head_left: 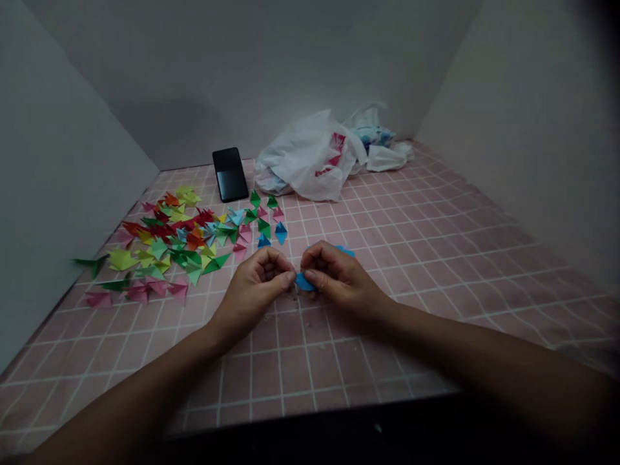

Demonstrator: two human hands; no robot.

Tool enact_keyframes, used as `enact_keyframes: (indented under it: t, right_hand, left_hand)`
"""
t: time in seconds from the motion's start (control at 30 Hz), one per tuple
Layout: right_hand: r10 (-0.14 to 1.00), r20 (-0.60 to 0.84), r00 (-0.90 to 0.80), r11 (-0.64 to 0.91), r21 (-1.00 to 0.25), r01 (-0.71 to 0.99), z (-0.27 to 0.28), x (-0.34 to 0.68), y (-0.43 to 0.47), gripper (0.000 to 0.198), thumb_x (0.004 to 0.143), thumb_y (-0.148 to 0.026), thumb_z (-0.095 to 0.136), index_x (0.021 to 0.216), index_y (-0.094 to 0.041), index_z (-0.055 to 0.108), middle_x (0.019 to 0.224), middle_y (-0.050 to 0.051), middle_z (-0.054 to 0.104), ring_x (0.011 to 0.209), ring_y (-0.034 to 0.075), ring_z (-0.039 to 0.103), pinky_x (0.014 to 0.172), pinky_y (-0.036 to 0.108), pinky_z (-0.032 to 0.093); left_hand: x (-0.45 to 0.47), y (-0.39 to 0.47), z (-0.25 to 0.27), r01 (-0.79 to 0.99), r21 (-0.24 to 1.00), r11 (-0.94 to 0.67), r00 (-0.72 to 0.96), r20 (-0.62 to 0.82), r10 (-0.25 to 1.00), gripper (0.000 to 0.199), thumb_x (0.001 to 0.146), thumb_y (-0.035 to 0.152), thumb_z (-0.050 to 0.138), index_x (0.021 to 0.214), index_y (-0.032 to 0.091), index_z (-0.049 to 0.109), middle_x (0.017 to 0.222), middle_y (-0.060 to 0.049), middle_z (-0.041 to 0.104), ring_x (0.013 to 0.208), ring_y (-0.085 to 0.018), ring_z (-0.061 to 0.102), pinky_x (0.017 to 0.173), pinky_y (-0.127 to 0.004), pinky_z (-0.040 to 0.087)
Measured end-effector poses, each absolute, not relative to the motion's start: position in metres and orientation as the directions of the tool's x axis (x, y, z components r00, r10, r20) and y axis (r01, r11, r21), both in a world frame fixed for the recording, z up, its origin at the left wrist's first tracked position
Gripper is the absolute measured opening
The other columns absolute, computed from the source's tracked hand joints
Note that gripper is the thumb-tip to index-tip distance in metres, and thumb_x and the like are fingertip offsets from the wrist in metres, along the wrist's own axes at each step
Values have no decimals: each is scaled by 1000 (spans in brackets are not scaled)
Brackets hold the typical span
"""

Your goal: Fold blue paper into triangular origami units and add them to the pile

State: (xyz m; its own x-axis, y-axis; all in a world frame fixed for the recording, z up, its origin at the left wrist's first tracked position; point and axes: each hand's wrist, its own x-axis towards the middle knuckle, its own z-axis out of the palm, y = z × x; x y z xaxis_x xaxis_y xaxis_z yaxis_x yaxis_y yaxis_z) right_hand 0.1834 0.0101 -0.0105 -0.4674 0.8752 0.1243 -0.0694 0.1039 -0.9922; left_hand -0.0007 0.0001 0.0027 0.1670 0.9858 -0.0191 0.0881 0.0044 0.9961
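A small piece of folded blue paper (304, 283) is between my two hands, just above the table. My right hand (341, 281) pinches it between thumb and fingers and covers part of it. The thumb and index finger of my left hand (261, 278) are closed at its left edge, their tips touching it. More blue paper (345, 250) shows behind my right hand, partly hidden by it. Beyond my left hand stand a folded blue piece (281, 232) and several similar green and pink ones.
Many folded paper pieces resembling origami cranes (186, 258) are spread on the left side. A dark phone (230, 174) lies at the back, beside a crumpled white plastic bag (310, 155). A pink checked cloth (411, 226) covers the table, with pale walls around it.
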Motion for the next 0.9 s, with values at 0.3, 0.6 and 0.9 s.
enact_keyframes:
  t: [0.3,0.6,0.9]
  right_hand:
    - [896,199,-398,218,-976,2,-12,185,12,6,87,-20,56,88,-22,51,77,-2,52,66,12,50,58,25,41]
    - [891,119,-438,115,-993,-36,-10,186,14,9,89,-26,59,88,-21,51,73,-3,51,60,11,49,55,25,40]
    - [910,127,-394,142,-990,10,-11,187,15,17,84,-28,69,84,-21,54,75,-2,54,68,12,50,60,26,41]
  left_hand:
    - [-1,0,6,193,979,-58,237,11,972,14,81,25,68,93,19,70,75,1,64,67,-13,57,63,-25,48]
    - [-2,0,8,245,967,-69,225,12,974,12,84,28,67,76,19,69,66,2,62,60,-12,51,59,-25,42]
    - [-3,0,4,322,925,-200,172,151,973,11,85,26,66,76,19,67,71,1,62,66,-13,54,63,-26,42]
